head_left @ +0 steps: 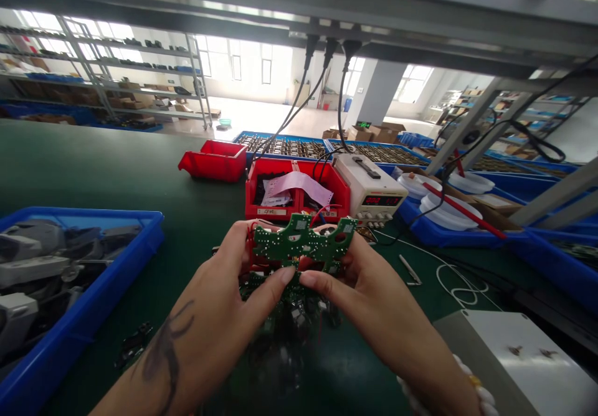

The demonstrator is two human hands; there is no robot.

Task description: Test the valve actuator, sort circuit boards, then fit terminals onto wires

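Between my two hands is a panel of green circuit boards point(301, 241), held up above the green bench top. My left hand point(243, 279) is closed around its left end, the thumb pressing on the lower edge near the middle. Gripping the right end, my right hand point(362, 279) has its thumb beside the left one. A red wire runs along the panel's left side, and another rises behind it. Beneath my hands lies a pile of dark and clear small parts point(299, 316), partly hidden and blurred.
A blue tray of grey plastic housings point(40, 266) stands left. Ahead are red bins point(273, 204), an empty-looking red bin point(215, 160) and a power supply point(371, 189) with a lit display. A grey metal box with switches point(523, 354) sits right, near a white cable point(448, 273).
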